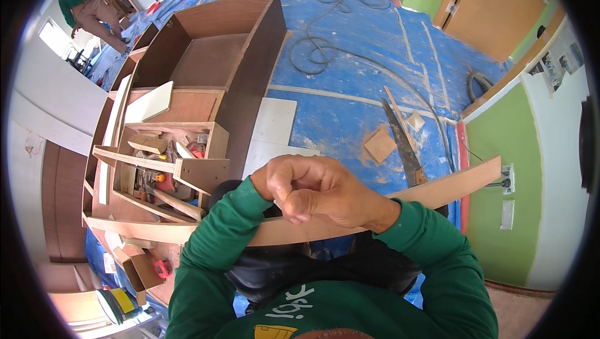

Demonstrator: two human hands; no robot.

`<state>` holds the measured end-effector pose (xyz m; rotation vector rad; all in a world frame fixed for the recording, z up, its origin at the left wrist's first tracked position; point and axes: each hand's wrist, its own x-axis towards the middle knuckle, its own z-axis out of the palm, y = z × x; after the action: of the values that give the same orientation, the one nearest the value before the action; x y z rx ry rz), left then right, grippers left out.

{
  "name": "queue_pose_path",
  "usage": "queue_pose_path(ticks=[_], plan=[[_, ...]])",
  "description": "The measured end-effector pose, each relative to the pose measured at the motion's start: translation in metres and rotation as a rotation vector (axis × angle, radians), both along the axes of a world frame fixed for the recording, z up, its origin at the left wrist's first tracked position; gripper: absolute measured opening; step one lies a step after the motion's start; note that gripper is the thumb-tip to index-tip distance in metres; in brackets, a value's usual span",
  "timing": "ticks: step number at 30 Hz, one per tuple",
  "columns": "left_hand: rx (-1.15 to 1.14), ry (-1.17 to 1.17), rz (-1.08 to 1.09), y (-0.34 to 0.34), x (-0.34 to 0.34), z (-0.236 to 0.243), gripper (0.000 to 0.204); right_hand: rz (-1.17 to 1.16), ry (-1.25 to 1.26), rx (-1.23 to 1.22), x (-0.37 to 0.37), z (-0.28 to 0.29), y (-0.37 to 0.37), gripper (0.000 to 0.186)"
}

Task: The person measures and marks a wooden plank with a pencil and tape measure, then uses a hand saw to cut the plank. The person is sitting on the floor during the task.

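My left hand [265, 178] and my right hand [337, 196] are brought together in front of my body, over a long pale wooden board [450, 186]. The fingers of both are curled and closed. My right hand covers part of the left one, and a tiny pale bit shows by the fingertips, too small to name. The board runs crosswise above my thighs, from the wooden tool tray at the left toward the green wall at the right. Neither hand plainly grips it.
Left stands a brown cabinet carcass [259, 64], bearing a wooden tool tray [203, 173] of hand tools. White panels [275, 120] lie beside it. A handsaw [402, 142] and wood offcut [379, 145] rest on blue sheeting [350, 104]. A cable [375, 58] trails rightward. Another person [90, 4] stands far left.
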<state>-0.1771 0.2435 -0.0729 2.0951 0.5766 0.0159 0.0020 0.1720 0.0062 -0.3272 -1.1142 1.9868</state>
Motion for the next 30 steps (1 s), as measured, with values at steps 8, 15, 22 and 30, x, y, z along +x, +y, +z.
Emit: queue_pose_path(ticks=[8, 15, 22, 30], plan=[[0.346, 0.285, 0.05, 0.002, 0.03, -0.01, 0.032, -0.123, 0.248, 0.39, 0.011, 0.04, -0.023, 0.026], [0.366, 0.311, 0.06, 0.0, 0.025, -0.008, 0.032, -0.25, 0.534, 0.327, -0.015, 0.04, -0.039, 0.027], [0.341, 0.326, 0.037, 0.004, 0.025, -0.006, 0.029, -0.232, 0.923, 0.466, -0.052, 0.037, -0.022, 0.02], [0.313, 0.344, 0.043, 0.005, 0.026, 0.001, 0.028, 0.136, 0.636, 0.333, -0.009, 0.029, -0.019, 0.02]])
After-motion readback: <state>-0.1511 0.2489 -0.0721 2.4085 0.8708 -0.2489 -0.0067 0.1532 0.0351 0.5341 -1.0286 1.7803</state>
